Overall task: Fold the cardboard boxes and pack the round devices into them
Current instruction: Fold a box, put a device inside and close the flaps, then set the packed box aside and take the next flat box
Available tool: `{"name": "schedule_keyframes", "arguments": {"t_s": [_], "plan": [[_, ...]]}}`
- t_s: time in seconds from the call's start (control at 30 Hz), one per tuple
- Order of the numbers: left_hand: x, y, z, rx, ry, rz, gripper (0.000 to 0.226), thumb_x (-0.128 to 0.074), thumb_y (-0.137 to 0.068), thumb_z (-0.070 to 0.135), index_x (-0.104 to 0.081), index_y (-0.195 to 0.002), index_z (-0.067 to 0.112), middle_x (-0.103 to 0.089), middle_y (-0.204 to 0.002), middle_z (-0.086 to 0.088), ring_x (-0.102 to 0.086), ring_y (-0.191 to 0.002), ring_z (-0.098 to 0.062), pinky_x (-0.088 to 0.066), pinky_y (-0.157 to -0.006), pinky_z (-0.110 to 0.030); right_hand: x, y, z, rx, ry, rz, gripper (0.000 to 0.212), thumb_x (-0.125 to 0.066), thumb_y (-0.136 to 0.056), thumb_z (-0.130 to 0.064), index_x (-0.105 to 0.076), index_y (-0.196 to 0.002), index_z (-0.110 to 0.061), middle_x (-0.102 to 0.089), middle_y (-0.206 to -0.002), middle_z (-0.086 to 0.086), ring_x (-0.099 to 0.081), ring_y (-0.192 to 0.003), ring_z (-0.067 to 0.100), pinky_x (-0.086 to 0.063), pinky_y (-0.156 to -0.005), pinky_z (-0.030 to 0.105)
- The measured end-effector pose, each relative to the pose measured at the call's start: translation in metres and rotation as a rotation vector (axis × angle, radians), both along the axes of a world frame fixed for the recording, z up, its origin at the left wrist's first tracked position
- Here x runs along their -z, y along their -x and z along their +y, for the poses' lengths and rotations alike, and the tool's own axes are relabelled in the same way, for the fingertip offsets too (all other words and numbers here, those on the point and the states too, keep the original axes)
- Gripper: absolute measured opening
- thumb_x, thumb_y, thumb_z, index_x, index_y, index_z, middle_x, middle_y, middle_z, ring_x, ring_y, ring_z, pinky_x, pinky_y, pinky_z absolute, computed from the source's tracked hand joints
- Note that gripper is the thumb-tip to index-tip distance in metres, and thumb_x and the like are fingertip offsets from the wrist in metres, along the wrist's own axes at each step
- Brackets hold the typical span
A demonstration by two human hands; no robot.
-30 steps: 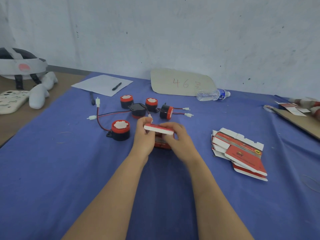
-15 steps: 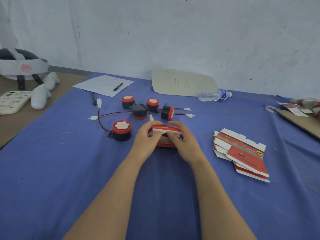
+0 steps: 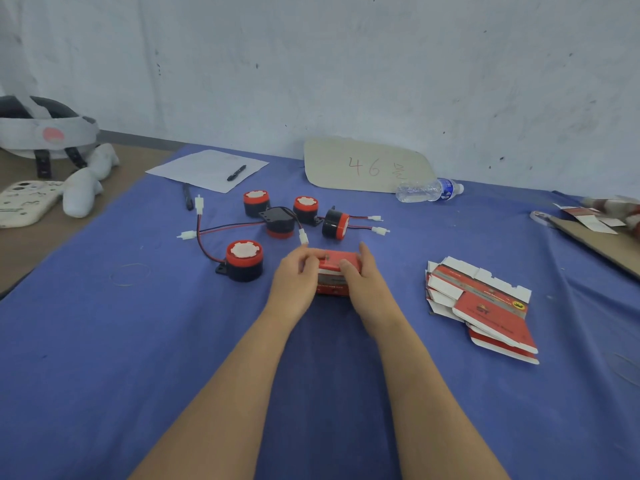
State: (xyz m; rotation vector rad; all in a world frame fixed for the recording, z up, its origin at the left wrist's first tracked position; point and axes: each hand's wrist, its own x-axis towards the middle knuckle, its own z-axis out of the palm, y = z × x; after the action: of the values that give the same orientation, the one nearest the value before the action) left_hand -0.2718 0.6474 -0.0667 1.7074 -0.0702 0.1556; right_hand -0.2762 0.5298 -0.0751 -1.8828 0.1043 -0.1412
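Observation:
A small red and white cardboard box (image 3: 335,271) stands on the blue cloth at the middle of the table. My left hand (image 3: 294,282) grips its left side and my right hand (image 3: 363,284) its right side, fingers pressing on the top flap. Several round black and red devices with red and black wires lie just beyond: one at the near left (image 3: 244,259), two at the back (image 3: 256,202) (image 3: 306,208), one face down (image 3: 280,221) and one on its side (image 3: 335,224). A stack of flat unfolded boxes (image 3: 485,306) lies to the right.
A white sheet with a pen (image 3: 207,169) and a cardboard sign marked 46 (image 3: 367,166) lie at the back. A water bottle (image 3: 427,190) lies by the wall. A headset (image 3: 45,133) and phone (image 3: 24,202) sit at far left, a cardboard board (image 3: 602,240) at far right.
Both hands have pushed the box's top flap down from raised to flat on the box, and the box now sits lower on the cloth.

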Motion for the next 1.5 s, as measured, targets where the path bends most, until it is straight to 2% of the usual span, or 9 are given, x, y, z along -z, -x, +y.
{"name": "schedule_keyframes", "arguments": {"t_s": [0.1, 0.2, 0.37, 0.7, 0.93, 1.17, 1.3, 1.4, 1.5], "plan": [[0.005, 0.003, -0.007, -0.023, -0.132, 0.026, 0.043, -0.033, -0.103, 0.016, -0.034, -0.146, 0.016, -0.040, -0.148, -0.005, -0.043, -0.130, -0.018, -0.038, -0.100, -0.025, 0.002, -0.002, 0.002, 0.040, -0.091, 0.047, 0.057, -0.039, -0.101, -0.019, -0.015, -0.152, -0.015, -0.030, -0.152, 0.000, -0.040, -0.128, 0.014, -0.035, -0.102, 0.027], [0.006, 0.005, -0.010, -0.079, -0.109, 0.180, 0.057, -0.033, -0.104, 0.026, -0.008, -0.154, 0.010, -0.026, -0.157, -0.009, -0.032, -0.140, -0.025, -0.031, -0.107, -0.032, 0.001, -0.002, 0.007, 0.073, -0.092, 0.086, 0.048, -0.036, -0.099, -0.016, -0.032, -0.146, -0.009, -0.042, -0.146, 0.008, -0.045, -0.128, 0.022, -0.038, -0.105, 0.033], [0.002, 0.014, -0.012, -0.095, -0.172, 0.193, 0.035, -0.030, -0.105, 0.024, -0.051, -0.127, 0.008, -0.057, -0.129, -0.013, -0.053, -0.115, -0.028, -0.039, -0.088, -0.030, -0.011, 0.010, 0.014, 0.082, -0.021, 0.107, 0.052, -0.031, -0.103, -0.020, -0.014, -0.153, -0.018, -0.028, -0.155, 0.001, -0.032, -0.138, 0.018, -0.029, -0.104, 0.026], [-0.051, 0.052, -0.065, 0.085, 0.468, -0.009, 0.035, -0.038, -0.104, 0.021, -0.048, -0.138, 0.017, -0.057, -0.134, -0.009, -0.059, -0.118, -0.021, -0.052, -0.093, -0.031, -0.055, 0.064, -0.023, 0.171, -0.521, -0.281, 0.047, -0.038, -0.103, -0.020, -0.028, -0.147, -0.034, -0.054, -0.133, 0.003, -0.060, -0.114, 0.016, -0.053, -0.091, 0.026], [-0.126, 0.169, -0.263, 0.595, 0.418, 0.009, 0.031, -0.042, -0.102, 0.014, -0.054, -0.130, 0.013, -0.063, -0.120, -0.011, -0.062, -0.105, -0.026, -0.051, -0.095, -0.041, -0.131, 0.214, -0.183, 0.933, -0.251, -0.577, 0.042, -0.038, -0.102, -0.015, -0.037, -0.143, -0.020, -0.049, -0.141, 0.009, -0.051, -0.125, 0.025, -0.040, -0.106, 0.044], [-0.147, 0.349, -0.385, 1.267, -0.127, -0.045, 0.053, -0.032, -0.103, 0.038, -0.032, -0.149, 0.011, -0.035, -0.153, -0.008, -0.032, -0.140, -0.024, -0.026, -0.111, -0.033, -0.158, 0.411, -0.289, 1.686, 0.310, 0.026, 0.055, -0.036, -0.100, -0.020, -0.017, -0.151, -0.018, -0.014, -0.159, 0.008, 0.004, -0.147, 0.029, -0.002, -0.117, 0.045], [-0.148, 0.340, -0.383, 1.105, 0.087, -0.057, 0.044, -0.038, -0.102, 0.033, -0.044, -0.138, 0.008, -0.048, -0.142, -0.011, -0.043, -0.132, -0.026, -0.032, -0.112, -0.036, -0.154, 0.397, -0.281, 1.537, 0.407, -0.273, 0.048, -0.038, -0.098, -0.012, -0.031, -0.146, -0.011, -0.037, -0.149, 0.008, -0.028, -0.140, 0.021, -0.019, -0.115, 0.032], [-0.139, 0.279, -0.361, 0.797, 0.238, -0.089, 0.030, -0.045, -0.100, 0.020, -0.053, -0.123, 0.002, -0.058, -0.127, -0.016, -0.052, -0.121, -0.028, -0.040, -0.104, -0.041, -0.149, 0.335, -0.250, 1.234, 0.211, -0.554, 0.030, -0.042, -0.097, -0.010, -0.056, -0.122, -0.016, -0.062, -0.101, -0.013, -0.057, -0.099, 0.008, -0.042, -0.089, 0.019], [-0.117, 0.197, -0.317, 0.485, 0.155, -0.120, 0.028, -0.046, -0.096, 0.016, -0.054, -0.121, 0.006, -0.055, -0.126, -0.009, -0.052, -0.120, -0.027, -0.040, -0.103, -0.039, -0.127, 0.258, -0.217, 0.905, 0.027, -0.461, 0.024, -0.042, -0.096, -0.006, -0.061, -0.103, -0.018, -0.069, -0.096, 0.004, -0.065, -0.090, 0.017, -0.052, -0.084, 0.033]]}}
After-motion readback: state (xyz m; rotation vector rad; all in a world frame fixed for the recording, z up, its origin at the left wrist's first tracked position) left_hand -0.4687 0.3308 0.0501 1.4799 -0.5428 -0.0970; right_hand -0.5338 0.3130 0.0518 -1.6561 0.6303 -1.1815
